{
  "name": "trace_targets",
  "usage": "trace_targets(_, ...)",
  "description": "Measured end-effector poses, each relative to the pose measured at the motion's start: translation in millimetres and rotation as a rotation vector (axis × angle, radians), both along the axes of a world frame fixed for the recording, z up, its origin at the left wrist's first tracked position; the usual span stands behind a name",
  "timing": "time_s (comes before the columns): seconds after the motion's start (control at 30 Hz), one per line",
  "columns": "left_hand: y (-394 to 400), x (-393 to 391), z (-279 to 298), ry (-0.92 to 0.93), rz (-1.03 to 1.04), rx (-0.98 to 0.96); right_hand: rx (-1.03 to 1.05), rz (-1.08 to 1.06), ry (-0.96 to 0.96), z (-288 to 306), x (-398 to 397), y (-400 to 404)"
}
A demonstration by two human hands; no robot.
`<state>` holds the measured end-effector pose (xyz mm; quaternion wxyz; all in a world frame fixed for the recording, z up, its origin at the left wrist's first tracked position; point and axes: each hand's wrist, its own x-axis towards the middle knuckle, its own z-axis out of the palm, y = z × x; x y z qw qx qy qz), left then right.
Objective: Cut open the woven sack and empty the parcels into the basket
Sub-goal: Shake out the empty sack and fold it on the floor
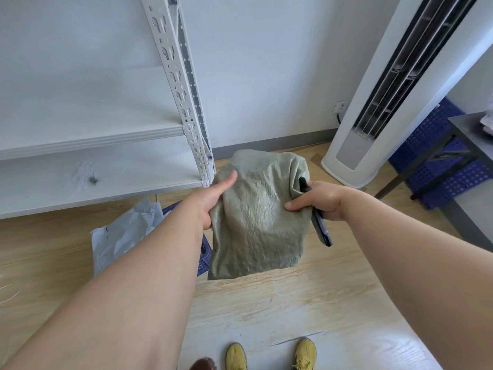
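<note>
You hold the limp green sack (256, 217) up — left hand (213, 198) pinching its edge, right hand (317, 200) gripping sack and dark cutter (321, 228) together.

White shelving (106, 140), wood-look floor (306, 303), pale wall (266, 76)

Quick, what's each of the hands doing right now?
Left hand: grips the woven sack.
Right hand: grips the sack plus a dark cutter.

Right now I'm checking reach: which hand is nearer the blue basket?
Left. The left hand grips the sack just above the basket; the right hand holds the sack's far side.
</note>
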<state>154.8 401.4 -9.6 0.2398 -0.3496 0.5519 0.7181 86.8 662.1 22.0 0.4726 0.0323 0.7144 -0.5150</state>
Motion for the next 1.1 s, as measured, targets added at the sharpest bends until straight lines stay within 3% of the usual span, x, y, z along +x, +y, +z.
trace_targets(0.1,5.5,5.6,0.9,0.058,-0.114,-0.056,0.037,0.032,0.068,3.1,1.2,-0.4)
trace_targets(0.2,11.2,11.2,9.2,0.135,-0.054,-0.045,0.006,-0.14,0.078,-3.7,0.0,5.9)
trace_targets(0.3,21.6,10.7,18.0,0.206,0.01,-0.057,0.102,-0.289,0.144,-7.2,2.0,8.0)
trace_targets(0.5,16.7,-11.3,26.5,0.304,0.063,-0.288,0.241,-0.161,0.163,25.9,-2.0,13.2)
trace_targets(0.57,11.4,-22.5,31.1,0.317,0.014,-0.384,0.403,-0.141,0.339,41.1,-6.2,15.0)
trace_targets(0.67,12.3,-37.3,42.5,0.359,-0.113,-0.424,0.454,-0.186,0.825,65.4,-15.5,6.8)
trace_targets(0.73,21.1,-46.5,53.8,0.414,-0.229,-0.438,0.467,0.065,1.043,81.5,-18.8,-7.3)
trace_targets(0.8,32.5,-58.9,62.5,0.453,-0.342,-0.475,0.555,0.278,1.13,89.6,-24.4,-21.2)
trace_targets(0.93,60.6,-89.7,79.8,0.563,-0.518,-0.52,0.64,0.421,1.103,81.3,-53.0,-20.1)
trace_targets(1.1,94.1,-134.9,85.8,0.594,-0.491,-0.596,0.527,0.328,0.929,59.7,-102.9,3.2)
